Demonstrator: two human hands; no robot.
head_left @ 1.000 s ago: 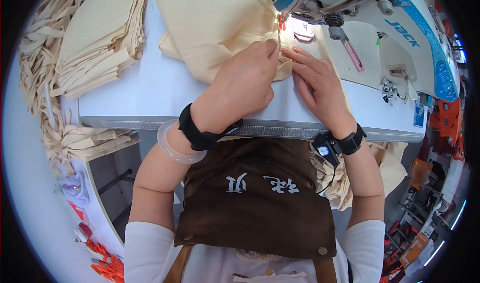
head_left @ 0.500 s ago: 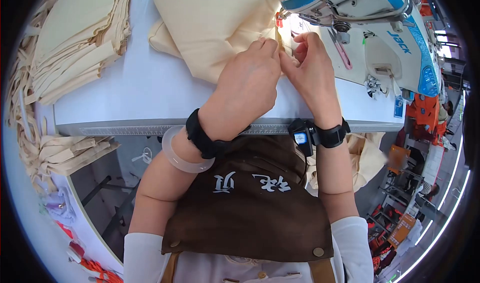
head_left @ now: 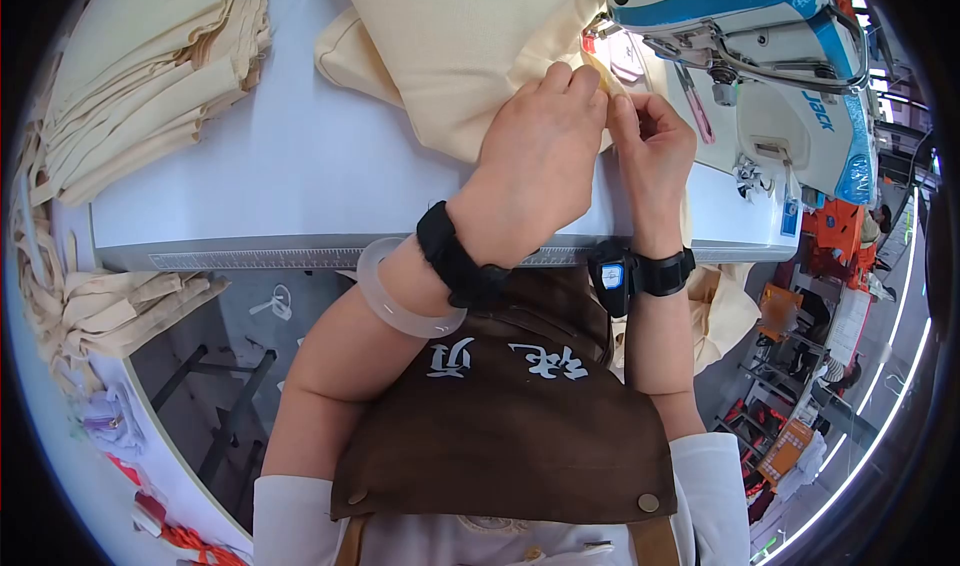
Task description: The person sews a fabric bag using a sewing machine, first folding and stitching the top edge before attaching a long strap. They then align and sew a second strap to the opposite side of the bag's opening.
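A large piece of cream fabric [head_left: 440, 56] lies on the white table, its right edge beside the lit needle area of a sewing machine [head_left: 720, 1]. My left hand [head_left: 545, 151] is closed on that edge, knuckles up, just in front of the machine. Close to its right, my right hand [head_left: 655, 151] pinches the same edge between thumb and fingers. The two hands nearly touch, and the fingertips of the left are partly hidden. A narrow cream strip shows below the right wrist.
Folded cream fabric pieces [head_left: 150, 86] are stacked at the left. Cream strips [head_left: 130, 311] hang off the table's left end. Pink-handled snips [head_left: 693, 106] rest on the machine bed. A ruler strip [head_left: 250, 260] runs along the front edge, and more cream cloth [head_left: 725, 311] hangs below.
Both hands and the fabric have shifted right in view; the machine also appears further right. My right hand's fingers have drawn in closer to the fabric edge.
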